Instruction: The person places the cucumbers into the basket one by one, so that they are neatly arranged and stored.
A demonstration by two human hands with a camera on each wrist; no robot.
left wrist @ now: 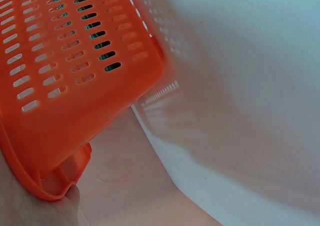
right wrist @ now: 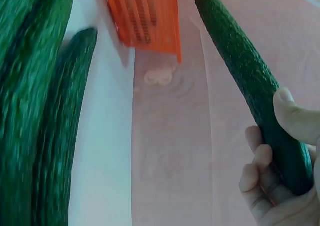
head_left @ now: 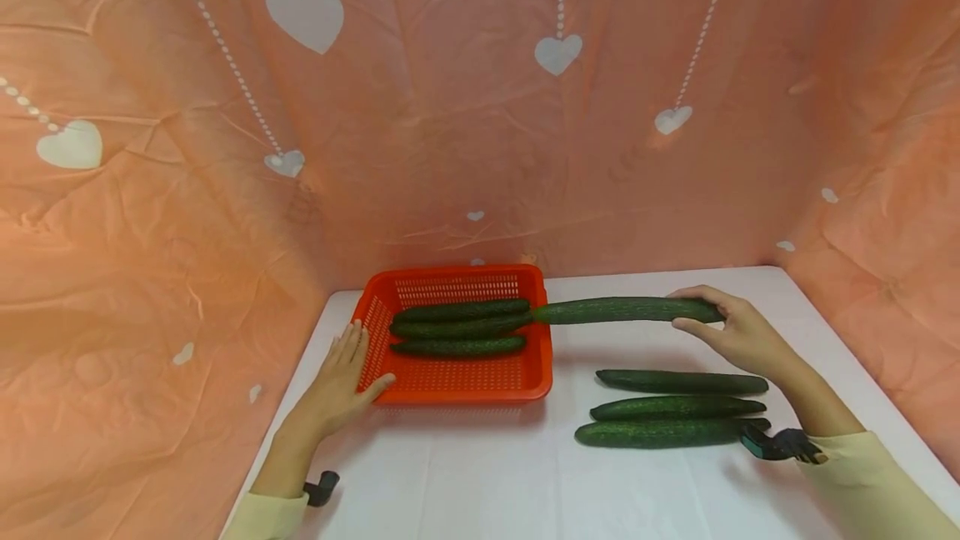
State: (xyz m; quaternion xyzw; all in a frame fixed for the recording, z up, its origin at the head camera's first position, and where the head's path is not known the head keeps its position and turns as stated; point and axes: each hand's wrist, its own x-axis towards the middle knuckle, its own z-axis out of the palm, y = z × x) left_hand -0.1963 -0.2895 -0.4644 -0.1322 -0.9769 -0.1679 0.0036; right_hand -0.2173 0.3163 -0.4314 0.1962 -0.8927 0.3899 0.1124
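Note:
My right hand (head_left: 738,332) grips a long dark green cucumber (head_left: 615,310) near its right end. In the right wrist view, thumb and curled fingers wrap the lower end of this cucumber (right wrist: 245,60). Its left tip reaches the right rim of an orange-red plastic basket (head_left: 465,397), held above the table. Three cucumbers (head_left: 459,347) lie side by side in the basket. My left hand (head_left: 337,382) rests on the basket's left front corner, fingers fairly straight and thumb spread. From the left wrist, the slotted basket wall (left wrist: 100,100) shows, with only a bit of the hand (left wrist: 30,206) at its rim.
Three more cucumbers (head_left: 671,432) lie in a row on the white-covered table (head_left: 487,473), right of the basket and below my right forearm. An orange-pink curtain (head_left: 450,148) with white hearts encloses the table at the back and sides.

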